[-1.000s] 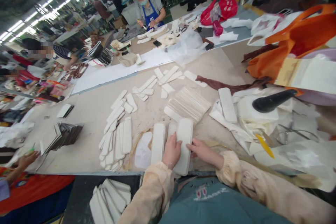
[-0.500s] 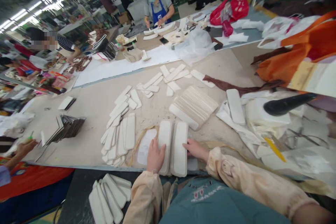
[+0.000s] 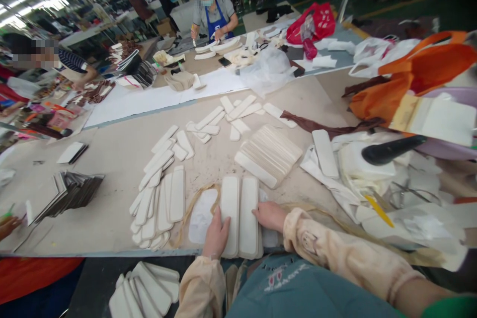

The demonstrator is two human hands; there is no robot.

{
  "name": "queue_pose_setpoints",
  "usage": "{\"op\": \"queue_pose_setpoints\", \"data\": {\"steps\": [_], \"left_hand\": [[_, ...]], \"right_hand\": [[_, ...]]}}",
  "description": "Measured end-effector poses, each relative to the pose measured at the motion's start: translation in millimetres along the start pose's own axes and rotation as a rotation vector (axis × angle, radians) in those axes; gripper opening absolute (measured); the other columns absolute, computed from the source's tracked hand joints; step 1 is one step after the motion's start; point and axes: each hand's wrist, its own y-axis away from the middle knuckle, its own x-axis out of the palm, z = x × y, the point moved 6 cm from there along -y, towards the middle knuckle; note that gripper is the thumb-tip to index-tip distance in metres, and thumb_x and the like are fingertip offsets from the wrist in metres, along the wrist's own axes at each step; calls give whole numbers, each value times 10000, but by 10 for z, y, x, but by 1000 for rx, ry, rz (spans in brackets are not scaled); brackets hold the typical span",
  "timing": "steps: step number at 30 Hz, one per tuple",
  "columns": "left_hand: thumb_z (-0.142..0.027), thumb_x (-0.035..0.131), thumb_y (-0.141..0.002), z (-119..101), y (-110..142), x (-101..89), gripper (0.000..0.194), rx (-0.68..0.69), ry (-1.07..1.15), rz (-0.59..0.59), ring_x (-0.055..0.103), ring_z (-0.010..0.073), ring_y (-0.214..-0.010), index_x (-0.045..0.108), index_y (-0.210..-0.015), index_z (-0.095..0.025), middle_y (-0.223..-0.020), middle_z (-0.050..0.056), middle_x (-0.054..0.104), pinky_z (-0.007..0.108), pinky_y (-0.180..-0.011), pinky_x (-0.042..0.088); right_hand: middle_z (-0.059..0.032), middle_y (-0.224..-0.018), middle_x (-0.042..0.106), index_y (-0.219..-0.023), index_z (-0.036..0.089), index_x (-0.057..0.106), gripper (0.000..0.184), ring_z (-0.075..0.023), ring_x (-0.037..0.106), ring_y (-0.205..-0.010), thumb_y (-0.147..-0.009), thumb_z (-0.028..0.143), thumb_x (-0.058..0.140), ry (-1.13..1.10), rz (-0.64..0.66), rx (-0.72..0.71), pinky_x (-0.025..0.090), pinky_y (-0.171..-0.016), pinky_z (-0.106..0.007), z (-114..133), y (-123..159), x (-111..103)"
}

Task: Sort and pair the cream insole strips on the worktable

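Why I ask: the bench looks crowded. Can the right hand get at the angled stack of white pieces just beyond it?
Probably yes: the right hand lies just below the angled stack, with only bare tabletop between.

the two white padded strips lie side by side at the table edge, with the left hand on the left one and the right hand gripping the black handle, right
Not quite. In the head view the right hand rests against the right padded strip, not the black handle. The left hand does lie on the left padded strip.

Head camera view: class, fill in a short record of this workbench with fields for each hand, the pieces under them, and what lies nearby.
left hand: flat on the left of two long white padded strips
right hand: touching the right strip
strips: side by side at the beige table edge
nearby: fanned stack of cream strips; black handle; orange bag
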Motion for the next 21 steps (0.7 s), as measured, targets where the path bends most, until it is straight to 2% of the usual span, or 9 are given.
{"op": "queue_pose_setpoints", "data": {"steps": [5, 8, 10, 12, 14, 17, 18, 19, 21], "left_hand": [[-384, 421, -876, 33, -16, 37, 677, 16, -23, 26, 386, 286, -1416, 345, -1450, -35, -1512, 227, 397, 439, -1182, 269], [-389, 415, -870, 21, -47, 44, 690, 31, -21, 34, 379, 287, -1420, 333, -1453, -30, -1517, 232, 391, 440, -1185, 272], [-389, 438, -851, -7, -49, 17, 670, 55, -11, 6, 391, 289, -1411, 373, -1430, -59, -1501, 223, 420, 452, -1180, 283], [-406, 468, -827, -26, 7, -57, 634, 86, -2, -81, 443, 309, -1362, 446, -1367, -77, -1439, 232, 479, 479, -1143, 339], [-461, 487, -812, 14, 164, -163, 585, 78, 37, -217, 548, 317, -1216, 526, -1268, -97, -1303, 225, 559, 483, -1029, 453], [-566, 546, -780, 268, 593, -257, 550, -75, 184, -397, 621, 258, -937, 583, -1128, -141, -1033, 135, 625, 428, -856, 529], [-589, 581, -755, 395, 759, -229, 551, -153, 258, -408, 625, 243, -887, 589, -1091, -153, -968, 104, 632, 414, -825, 533], [-603, 628, -716, 533, 917, -155, 560, -246, 343, -371, 632, 239, -852, 594, -1053, -159, -919, 85, 642, 407, -791, 537], [-597, 722, -619, 776, 1190, 92, 573, -429, 526, -217, 659, 255, -797, 615, -974, -159, -853, 81, 670, 407, -713, 550]], "right_hand": [[-254, -1001, 730, -971, 73, 748, 501, -354, 694, -1001, -949, 438, 406, 59, 7, 23, 527, -859, -464, 35, -20, -32], [-238, -989, 733, -934, 96, 748, 466, -355, 690, -998, -932, 455, 451, 71, -3, 22, 524, -861, -470, 38, -19, -78], [-229, -990, 728, -976, 102, 728, 437, -363, 684, -992, -914, 467, 494, 70, -34, 23, 519, -863, -478, 28, -7, -160], [-220, -1073, 701, -1128, 106, 663, 446, -357, 660, -1035, -914, 464, 503, 64, -94, 14, 503, -891, -473, 12, -8, -294], [-207, -1220, 634, -1318, 123, 525, 491, -337, 601, -1143, -936, 428, 480, 56, -166, -15, 462, -966, -454, -4, -45, -455], [-212, -1350, 537, -1455, 112, 348, 580, -321, 499, -1271, -947, 364, 471, 40, -277, -63, 378, -1070, -431, -44, -191, -673], [-221, -1378, 514, -1470, 93, 320, 602, -324, 475, -1297, -947, 350, 470, 31, -292, -85, 357, -1091, -431, -56, -263, -715], [-228, -1413, 486, -1479, 72, 304, 618, -326, 452, -1323, -946, 340, 467, 20, -292, -111, 342, -1108, -430, -65, -344, -738], [-222, -1492, 410, -1490, 48, 284, 630, -316, 401, -1375, -945, 311, 459, 2, -241, -174, 308, -1142, -420, -72, -522, -730]]}}
